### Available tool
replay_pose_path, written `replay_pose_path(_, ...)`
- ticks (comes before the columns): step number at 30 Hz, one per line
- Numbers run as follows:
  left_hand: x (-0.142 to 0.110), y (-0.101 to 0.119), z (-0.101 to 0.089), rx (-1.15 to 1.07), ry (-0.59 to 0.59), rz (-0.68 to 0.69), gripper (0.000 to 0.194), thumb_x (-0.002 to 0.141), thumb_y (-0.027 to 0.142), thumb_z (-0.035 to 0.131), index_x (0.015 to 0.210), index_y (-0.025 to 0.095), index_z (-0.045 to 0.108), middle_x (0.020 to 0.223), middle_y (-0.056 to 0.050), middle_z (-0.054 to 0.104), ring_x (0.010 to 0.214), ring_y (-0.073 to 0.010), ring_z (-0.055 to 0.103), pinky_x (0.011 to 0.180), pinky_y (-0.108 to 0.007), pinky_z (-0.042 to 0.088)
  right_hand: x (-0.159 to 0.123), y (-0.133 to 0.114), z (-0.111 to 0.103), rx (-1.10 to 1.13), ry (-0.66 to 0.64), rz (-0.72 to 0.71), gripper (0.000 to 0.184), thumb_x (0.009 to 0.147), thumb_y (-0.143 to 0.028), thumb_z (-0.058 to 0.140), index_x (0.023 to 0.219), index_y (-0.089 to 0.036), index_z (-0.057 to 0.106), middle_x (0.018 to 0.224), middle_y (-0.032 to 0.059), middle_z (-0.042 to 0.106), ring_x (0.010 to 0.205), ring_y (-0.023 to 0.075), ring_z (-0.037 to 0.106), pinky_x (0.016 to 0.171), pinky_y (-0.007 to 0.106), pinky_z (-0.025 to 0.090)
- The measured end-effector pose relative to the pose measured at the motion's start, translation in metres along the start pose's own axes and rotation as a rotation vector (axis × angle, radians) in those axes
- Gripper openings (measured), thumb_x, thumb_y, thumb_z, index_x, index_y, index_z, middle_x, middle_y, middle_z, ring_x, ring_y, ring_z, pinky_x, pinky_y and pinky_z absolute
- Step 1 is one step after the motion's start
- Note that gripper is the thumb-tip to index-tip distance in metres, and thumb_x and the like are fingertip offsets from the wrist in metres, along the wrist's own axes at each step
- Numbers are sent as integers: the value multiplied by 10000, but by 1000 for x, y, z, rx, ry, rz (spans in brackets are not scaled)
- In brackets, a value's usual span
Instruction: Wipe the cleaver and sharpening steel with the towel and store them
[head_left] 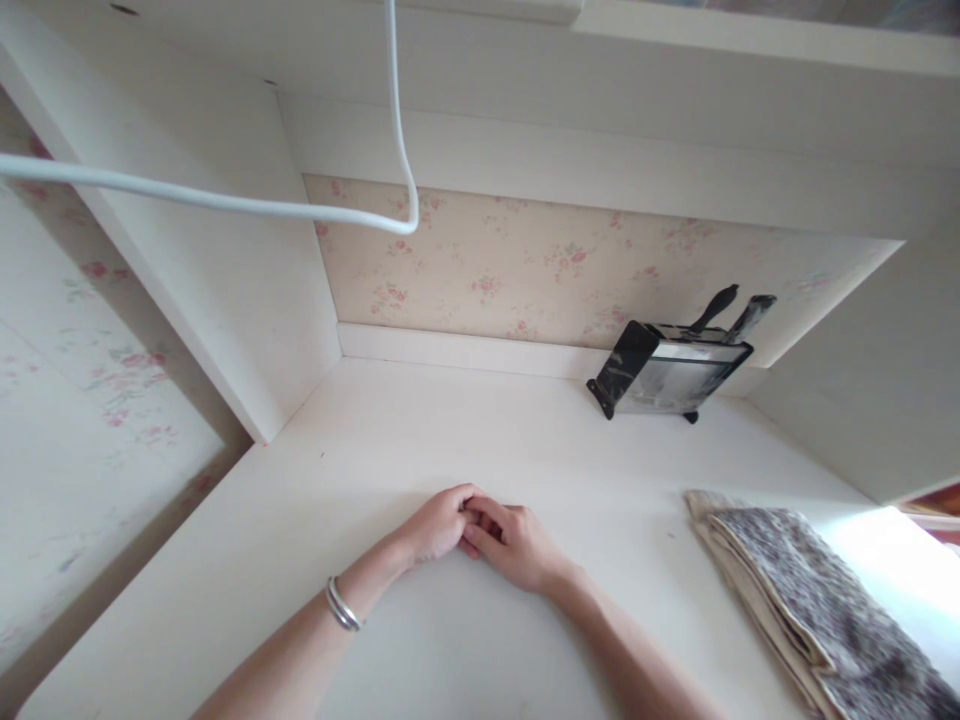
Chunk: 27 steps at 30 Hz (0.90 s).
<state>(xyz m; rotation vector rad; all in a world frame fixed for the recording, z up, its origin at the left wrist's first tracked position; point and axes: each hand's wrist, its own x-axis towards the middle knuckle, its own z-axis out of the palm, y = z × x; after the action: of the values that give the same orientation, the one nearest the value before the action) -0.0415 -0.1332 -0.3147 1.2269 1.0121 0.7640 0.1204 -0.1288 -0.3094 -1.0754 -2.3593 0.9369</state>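
My left hand (441,522), with a silver bangle (343,604) on its wrist, rests on the white desk surface (420,430). Against it lies my right hand (517,545); the two are clasped, fingers curled and folded over one another. Both hands are closed, and no object shows in either. The inner sides of the fingers are partly hidden.
At the back right stands a black-framed knife block (686,372) with two dark handles sticking up. A folded grey-and-beige cloth (832,600) lies at the right. A white cable (225,200) hangs across the upper left. White panels and a shelf enclose the desk.
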Motion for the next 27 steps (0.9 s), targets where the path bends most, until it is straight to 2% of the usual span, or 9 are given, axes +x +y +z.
replay_pose_path(27,-1,1,0,-2,-3,-3,157,771,231,471,848,156,586,757,-25,577,648,-149,560,560,-285,495,1,-2,-1,18,4,-16,234,900,-357,453,1052,-236,583,718,-18,631,616,105,549,591,201,372)
